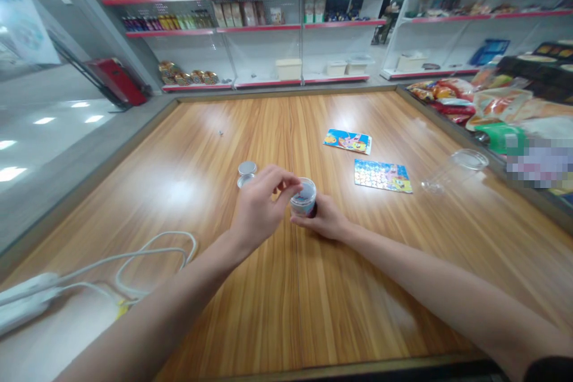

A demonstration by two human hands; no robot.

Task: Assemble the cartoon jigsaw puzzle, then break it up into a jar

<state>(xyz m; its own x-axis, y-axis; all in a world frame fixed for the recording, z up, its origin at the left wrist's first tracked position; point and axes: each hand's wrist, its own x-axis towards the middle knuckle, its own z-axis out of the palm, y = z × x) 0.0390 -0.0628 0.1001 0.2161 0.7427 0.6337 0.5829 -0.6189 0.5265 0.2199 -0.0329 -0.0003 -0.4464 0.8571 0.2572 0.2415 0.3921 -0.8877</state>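
My right hand [329, 219] is closed around the side of a small clear round jar [303, 208], which stands upright on the wooden table [250, 304]. Some bluish contents show through its top, but they are too small to name. At the jar's rim, my left hand [264, 200] has thumb and forefinger pinched together. Whatever those fingertips may hold is hidden. Two round silver lids [247, 168] lie just beyond my left hand, one partly covered by it.
A cartoon jigsaw puzzle [383, 176] and a cartoon picture card [347, 140] lie right of the jar. Farther right, a clear plastic cup [456, 170] lies sideways. White cables [156, 250] and a power strip [31, 292] occupy the left. Snack bags [452, 98] line the right edge.
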